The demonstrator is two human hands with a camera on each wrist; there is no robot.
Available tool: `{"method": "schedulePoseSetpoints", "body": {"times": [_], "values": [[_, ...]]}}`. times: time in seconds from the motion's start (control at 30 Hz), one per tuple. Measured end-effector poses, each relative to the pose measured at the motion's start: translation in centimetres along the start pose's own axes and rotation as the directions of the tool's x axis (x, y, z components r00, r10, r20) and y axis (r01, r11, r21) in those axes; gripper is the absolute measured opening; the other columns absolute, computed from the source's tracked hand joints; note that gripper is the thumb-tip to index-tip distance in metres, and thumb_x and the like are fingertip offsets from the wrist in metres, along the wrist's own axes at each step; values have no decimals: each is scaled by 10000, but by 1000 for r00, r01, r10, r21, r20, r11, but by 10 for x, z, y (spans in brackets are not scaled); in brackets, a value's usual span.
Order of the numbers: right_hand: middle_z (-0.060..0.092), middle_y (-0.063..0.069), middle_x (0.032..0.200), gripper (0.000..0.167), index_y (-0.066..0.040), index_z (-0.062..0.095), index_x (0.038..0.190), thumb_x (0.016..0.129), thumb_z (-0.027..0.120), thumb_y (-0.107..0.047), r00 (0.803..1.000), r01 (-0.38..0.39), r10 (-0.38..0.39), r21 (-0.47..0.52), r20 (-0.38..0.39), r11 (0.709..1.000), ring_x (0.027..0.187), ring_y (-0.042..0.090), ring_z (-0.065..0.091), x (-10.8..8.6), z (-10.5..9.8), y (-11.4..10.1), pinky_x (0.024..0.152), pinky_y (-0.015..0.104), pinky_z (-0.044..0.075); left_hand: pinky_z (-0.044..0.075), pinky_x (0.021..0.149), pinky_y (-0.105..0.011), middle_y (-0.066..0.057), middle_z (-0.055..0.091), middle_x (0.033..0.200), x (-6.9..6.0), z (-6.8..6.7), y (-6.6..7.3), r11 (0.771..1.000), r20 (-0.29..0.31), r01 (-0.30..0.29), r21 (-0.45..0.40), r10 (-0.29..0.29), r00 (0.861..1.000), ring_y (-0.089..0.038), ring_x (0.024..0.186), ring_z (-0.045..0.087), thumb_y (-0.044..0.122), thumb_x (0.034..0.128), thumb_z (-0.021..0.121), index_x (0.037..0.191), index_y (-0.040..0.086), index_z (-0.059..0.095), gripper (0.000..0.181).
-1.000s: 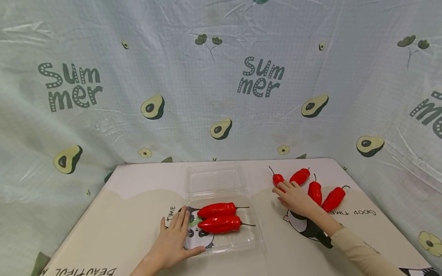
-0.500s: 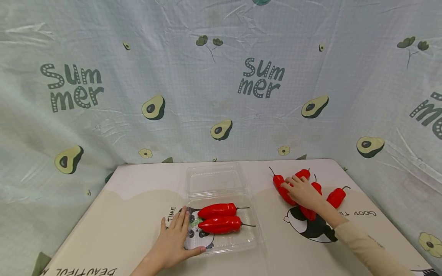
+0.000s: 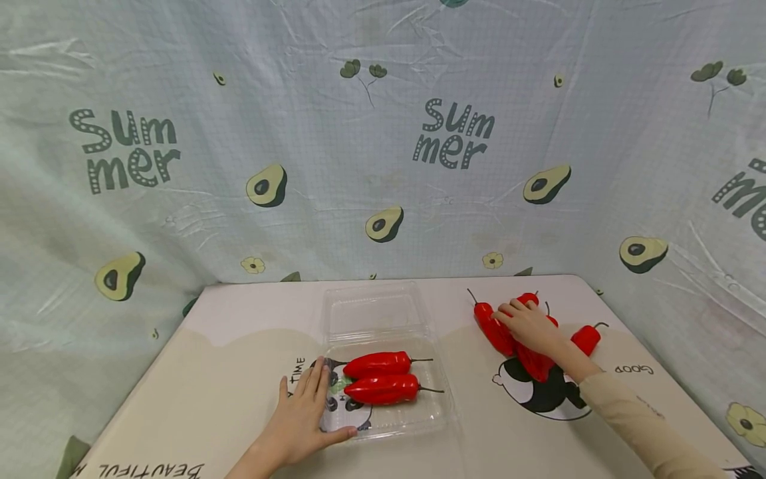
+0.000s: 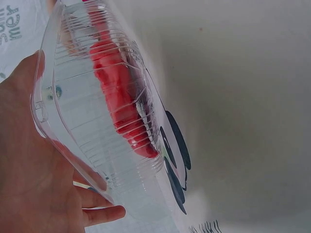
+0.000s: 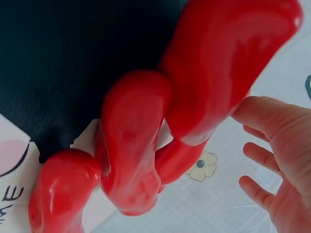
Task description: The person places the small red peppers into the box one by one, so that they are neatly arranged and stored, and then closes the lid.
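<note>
In the head view, my left hand (image 3: 302, 416) lies with spread fingers at the left edge of an open clear plastic container (image 3: 413, 418). Two red peppers lie side by side in it, the upper one (image 3: 377, 364) above the lower one (image 3: 383, 390). The left wrist view shows my hand (image 4: 43, 160) against the container's rim. Over several red peppers at the right, my right hand (image 3: 534, 329) partly covers them, its fingertips at the leftmost pepper (image 3: 492, 326). In the right wrist view, the thumb side of my hand (image 5: 291, 155) meets a large pepper (image 5: 218, 63), other fingers loose.
The container's clear lid (image 3: 374, 313) lies folded back toward the rear. Another red pepper (image 3: 586, 338) is right of my right forearm. A printed cloth (image 3: 317, 146) hangs behind the printed tabletop (image 3: 209, 386).
My right hand has moved slightly right and back across the peppers, uncovering more of the leftmost pepper and a pepper end near the dark print. My left hand has stayed in place.
</note>
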State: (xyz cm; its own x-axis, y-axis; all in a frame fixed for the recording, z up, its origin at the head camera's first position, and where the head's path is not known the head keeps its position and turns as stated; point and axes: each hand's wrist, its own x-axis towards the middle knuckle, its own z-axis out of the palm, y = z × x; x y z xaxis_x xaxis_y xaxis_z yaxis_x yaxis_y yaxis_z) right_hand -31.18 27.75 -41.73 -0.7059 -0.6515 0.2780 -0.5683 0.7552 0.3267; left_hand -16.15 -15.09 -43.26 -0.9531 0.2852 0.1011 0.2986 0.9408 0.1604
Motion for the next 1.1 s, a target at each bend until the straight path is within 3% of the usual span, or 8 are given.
{"method": "schedulePoseSetpoints", "body": {"times": [0.17, 0.5, 1.1], "values": [[598, 103, 1046, 430, -112, 591, 1089, 684, 735, -104, 999, -3, 2, 35, 35, 999, 961, 278, 503, 4, 2, 6, 718, 396, 438, 169, 961, -694, -174, 232, 1464, 0, -1, 0, 1000, 1, -3, -1, 3, 1000, -366, 1305, 288, 753, 670, 468, 1373, -19, 286, 1059], [603, 115, 1017, 411, -169, 604, 1043, 678, 708, -13, 999, 47, -45, 64, -26, 997, 911, 271, 508, 12, 9, 11, 694, 406, 451, 168, 960, -696, -178, 224, 1466, -1, -3, 1, 1000, 8, -8, -13, 8, 1000, -375, 1305, 288, 757, 675, 459, 1376, -21, 276, 1063], [581, 111, 1096, 413, -239, 625, 1070, 709, 704, -56, 995, 69, -70, 23, 74, 997, 953, 276, 492, 19, 10, 5, 713, 421, 466, 176, 959, -695, -171, 237, 1463, -2, -4, 2, 1000, 3, -6, -6, 6, 1000, -365, 1307, 290, 751, 675, 465, 1371, -21, 288, 1055]]}}
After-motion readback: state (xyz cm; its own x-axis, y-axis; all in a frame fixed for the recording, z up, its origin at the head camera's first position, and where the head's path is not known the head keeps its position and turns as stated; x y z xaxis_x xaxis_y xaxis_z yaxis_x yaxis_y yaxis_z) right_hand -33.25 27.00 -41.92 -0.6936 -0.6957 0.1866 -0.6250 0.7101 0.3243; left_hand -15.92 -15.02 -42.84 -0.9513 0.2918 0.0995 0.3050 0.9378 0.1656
